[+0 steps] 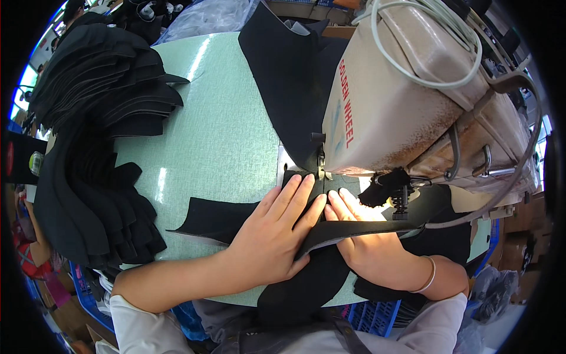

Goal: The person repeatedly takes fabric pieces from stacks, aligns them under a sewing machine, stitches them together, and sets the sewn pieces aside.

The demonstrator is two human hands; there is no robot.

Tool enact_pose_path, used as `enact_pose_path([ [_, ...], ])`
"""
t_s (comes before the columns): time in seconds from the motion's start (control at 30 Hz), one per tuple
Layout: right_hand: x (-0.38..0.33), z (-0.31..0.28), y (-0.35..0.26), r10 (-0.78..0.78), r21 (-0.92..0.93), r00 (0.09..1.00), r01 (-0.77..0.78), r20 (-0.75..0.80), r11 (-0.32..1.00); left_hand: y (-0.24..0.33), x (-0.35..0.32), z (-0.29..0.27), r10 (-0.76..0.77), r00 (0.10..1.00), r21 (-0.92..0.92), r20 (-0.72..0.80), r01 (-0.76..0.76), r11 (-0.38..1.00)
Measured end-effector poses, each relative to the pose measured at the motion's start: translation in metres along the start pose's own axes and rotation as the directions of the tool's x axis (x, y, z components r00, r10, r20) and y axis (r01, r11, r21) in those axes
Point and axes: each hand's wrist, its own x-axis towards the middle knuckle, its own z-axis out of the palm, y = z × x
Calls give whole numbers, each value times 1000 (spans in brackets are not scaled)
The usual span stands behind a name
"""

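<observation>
A beige industrial sewing machine [377, 112] stands at the right, and its presser foot [322, 168] rests by a seam in black fabric pieces [298, 88]. My left hand [277, 221] lies on the fabric just in front of the foot, fingers stretched out and flat. Close by on the other side of the seam is my right hand [359, 230], its fingers extended under the lamp's glare. A curled strip of the fabric passes over part of the right hand. Joined black cloth runs away behind the foot, and more hangs over the table's near edge.
Stacks of cut black fabric pieces [94, 177] cover the left side of the pale green table [206, 118]. A blue crate [372, 317] sits below the near edge. White tubing [424, 82] loops over the machine, and clear plastic bags [206, 20] lie beyond the table.
</observation>
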Motion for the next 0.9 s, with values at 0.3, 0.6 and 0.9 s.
enact_pose_path([
  [0.3,1,0,6,-32,1,998,33,62,999,-2,2,-1,14,999,51,31,-15,999],
  [0.6,2,10,17,-56,-62,998,54,-34,997,-2,-1,2,84,996,92,5,-84,992],
  [0.9,-2,2,29,29,310,994,6,-107,951,-5,0,1,160,980,78,-119,-151,985],
])
